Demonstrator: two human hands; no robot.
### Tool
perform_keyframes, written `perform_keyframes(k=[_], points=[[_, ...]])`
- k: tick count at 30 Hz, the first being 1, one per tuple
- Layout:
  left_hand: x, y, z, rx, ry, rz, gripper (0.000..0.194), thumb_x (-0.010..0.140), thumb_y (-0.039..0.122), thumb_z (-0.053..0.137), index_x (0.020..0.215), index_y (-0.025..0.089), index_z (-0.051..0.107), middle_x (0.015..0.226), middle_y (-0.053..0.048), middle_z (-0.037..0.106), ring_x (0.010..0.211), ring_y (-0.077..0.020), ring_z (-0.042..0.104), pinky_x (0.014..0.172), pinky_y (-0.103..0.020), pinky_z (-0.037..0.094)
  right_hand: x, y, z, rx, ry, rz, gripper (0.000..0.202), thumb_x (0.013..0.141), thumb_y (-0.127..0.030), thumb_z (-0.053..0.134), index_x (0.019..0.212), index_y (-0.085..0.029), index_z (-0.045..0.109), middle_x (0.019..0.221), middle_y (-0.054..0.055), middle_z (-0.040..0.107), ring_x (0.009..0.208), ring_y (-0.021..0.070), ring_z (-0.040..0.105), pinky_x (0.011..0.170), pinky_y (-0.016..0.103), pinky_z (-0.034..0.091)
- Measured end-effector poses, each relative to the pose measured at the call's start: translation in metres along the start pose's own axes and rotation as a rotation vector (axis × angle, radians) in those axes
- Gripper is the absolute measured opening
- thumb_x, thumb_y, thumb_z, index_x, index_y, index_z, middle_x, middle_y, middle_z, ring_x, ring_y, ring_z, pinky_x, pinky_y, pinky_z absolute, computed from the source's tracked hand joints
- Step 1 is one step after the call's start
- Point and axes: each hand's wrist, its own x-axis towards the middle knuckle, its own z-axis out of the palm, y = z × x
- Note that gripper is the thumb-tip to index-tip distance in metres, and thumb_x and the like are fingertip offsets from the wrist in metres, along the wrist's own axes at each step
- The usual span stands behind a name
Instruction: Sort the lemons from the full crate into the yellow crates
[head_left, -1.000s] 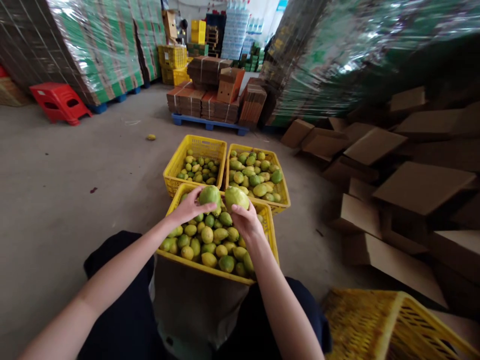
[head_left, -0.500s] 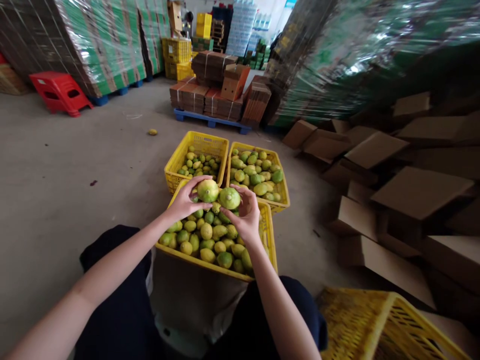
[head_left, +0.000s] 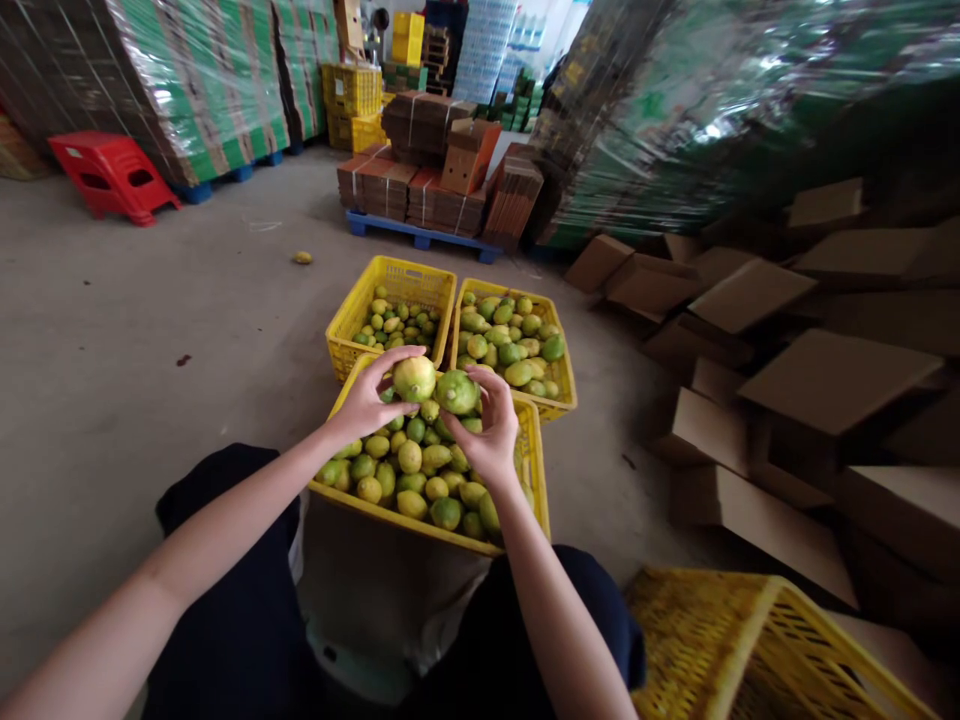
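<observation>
My left hand [head_left: 369, 400] is closed on a yellow-green lemon [head_left: 414, 380], thumb below and fingers above. Beside it, my right hand [head_left: 493, 425] grips a greener lemon [head_left: 457, 392] between thumb and fingers. Both fruits are held up side by side over the near yellow crate [head_left: 534, 465], which holds many yellow and green lemons. Behind it stand a back left yellow crate [head_left: 346, 312] with smaller fruit and a back right yellow crate [head_left: 566, 370] with larger fruit.
An upturned yellow crate [head_left: 705, 620] is at the lower right, near a heap of cardboard boxes [head_left: 832, 380]. Flattened cartons lie on a blue pallet [head_left: 424, 238] ahead. A red stool [head_left: 112, 175] stands at the left, and one lemon [head_left: 301, 257] lies on the floor.
The view has shifted slightly, so the crates and floor items sit a little higher and further left. The green lemon in my right hand has tilted slightly. Both hands keep their hold.
</observation>
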Motion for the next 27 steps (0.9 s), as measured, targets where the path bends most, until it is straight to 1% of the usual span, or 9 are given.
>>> perform_keyframes(k=[3,5,7,11,15,17,19,24,27], points=[[0.003,-0.005,0.000,-0.198,0.085,-0.099,0.070,0.055,0.023,0.092,0.119,0.022,0.061,0.126,-0.010,0.067,0.120,-0.0273,0.063,0.100,-0.037,0.052,0.001,0.002,0.000,0.091,-0.042,0.104,0.049,0.064,-0.020,0.085,0.107,-0.029,0.063,0.112,0.002,0.068,0.108,0.0241,0.064,0.097,0.039,0.054],[0.006,-0.008,-0.001,-0.359,0.150,-0.209,0.060,0.058,0.028,0.091,0.110,0.019,0.061,0.110,-0.007,0.072,0.108,-0.0249,0.068,0.094,-0.036,0.056,0.001,0.003,0.001,0.182,-0.055,0.222,0.045,0.065,-0.025,0.086,0.104,-0.029,0.063,0.104,0.000,0.070,0.096,0.0213,0.067,0.086,0.035,0.057],[0.009,-0.007,-0.003,-0.503,0.170,-0.355,0.046,0.067,0.031,0.086,0.103,0.016,0.062,0.100,-0.007,0.073,0.099,-0.0231,0.071,0.086,-0.033,0.060,0.003,0.006,0.003,0.275,-0.029,0.355,0.039,0.067,-0.032,0.085,0.099,-0.028,0.064,0.096,-0.002,0.071,0.086,0.0194,0.068,0.077,0.032,0.059],[0.015,0.000,-0.007,-0.750,0.235,-0.598,0.028,0.087,0.031,0.068,0.106,0.011,0.065,0.097,-0.010,0.072,0.089,-0.0192,0.073,0.070,-0.021,0.062,0.009,0.018,0.003,0.479,0.022,0.606,0.033,0.069,-0.043,0.081,0.092,-0.024,0.066,0.084,0.000,0.072,0.078,0.0210,0.070,0.068,0.033,0.062],[0.019,-0.001,-0.012,-0.874,0.404,-0.760,0.032,0.093,0.034,0.059,0.113,0.009,0.065,0.094,-0.013,0.070,0.091,-0.0211,0.073,0.068,-0.020,0.062,0.014,0.042,-0.008,0.563,0.047,0.866,0.031,0.071,-0.045,0.078,0.088,-0.022,0.066,0.078,0.004,0.073,0.074,0.0229,0.071,0.068,0.038,0.065],[0.019,-0.004,-0.015,-0.883,0.426,-0.774,0.035,0.094,0.034,0.055,0.117,0.010,0.064,0.097,-0.015,0.070,0.092,-0.0220,0.073,0.070,-0.023,0.063,0.013,0.053,-0.014,0.591,0.096,0.946,0.028,0.072,-0.044,0.076,0.083,-0.022,0.065,0.077,0.005,0.072,0.074,0.0220,0.071,0.069,0.036,0.065],[0.018,-0.006,-0.016,-0.891,0.388,-0.759,0.036,0.095,0.034,0.050,0.119,0.010,0.063,0.101,-0.016,0.071,0.092,-0.0217,0.072,0.072,-0.025,0.063,0.012,0.059,-0.018,0.610,0.121,0.981,0.026,0.072,-0.045,0.074,0.080,-0.022,0.064,0.077,0.006,0.072,0.074,0.0215,0.072,0.070,0.036,0.065],[0.015,-0.003,-0.015,-0.844,0.267,-0.675,0.042,0.090,0.039,0.047,0.116,0.011,0.065,0.103,-0.016,0.074,0.091,-0.0234,0.072,0.072,-0.031,0.062,0.012,0.044,-0.015,0.630,-0.081,0.879,0.033,0.074,-0.049,0.071,0.090,-0.021,0.068,0.086,0.007,0.074,0.081,0.0258,0.072,0.068,0.039,0.063],[0.015,0.000,-0.010,-0.760,0.264,-0.617,0.036,0.085,0.039,0.058,0.106,0.012,0.067,0.095,-0.012,0.075,0.075,-0.0181,0.071,0.064,-0.025,0.060,0.014,0.030,-0.009,0.634,-0.124,0.818,0.033,0.076,-0.051,0.073,0.091,-0.022,0.069,0.087,0.005,0.075,0.080,0.0223,0.071,0.067,0.034,0.061]])
